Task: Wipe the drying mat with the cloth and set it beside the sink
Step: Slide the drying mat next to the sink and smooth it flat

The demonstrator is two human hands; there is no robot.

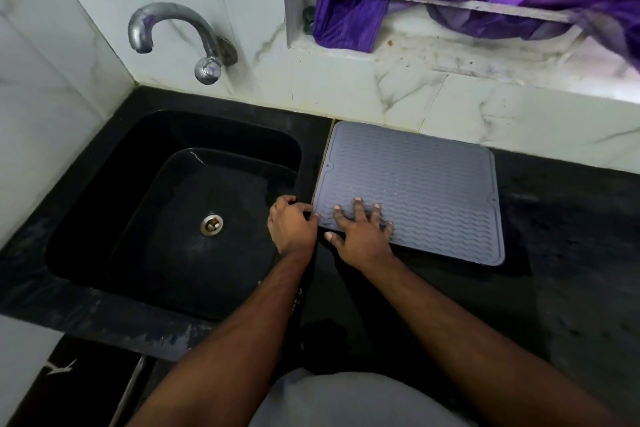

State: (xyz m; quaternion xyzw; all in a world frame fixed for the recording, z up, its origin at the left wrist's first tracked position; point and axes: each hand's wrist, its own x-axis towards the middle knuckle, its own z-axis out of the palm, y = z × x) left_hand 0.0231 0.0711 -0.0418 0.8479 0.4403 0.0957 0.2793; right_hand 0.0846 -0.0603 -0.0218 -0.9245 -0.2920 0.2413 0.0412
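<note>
Black is the sink (pixel 104 218), sunk in the left part of the dark tabletop (pixel 571 270), with a metal tap (pixel 166 28) on the wall above. At its right rim the left hand (pixel 292 227) has curled fingers touching the grey mat (pixel 415 184); I cannot tell if it grasps the edge. The right hand (pixel 363 230) presses flat with spread fingers on the mat's near left corner. The mat lies just beside the sink, against the tabletop's back edge.

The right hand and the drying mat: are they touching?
Touching. The head view shows the right hand lying flat on the drying mat, its spread fingers pressing the ribbed surface.
</note>
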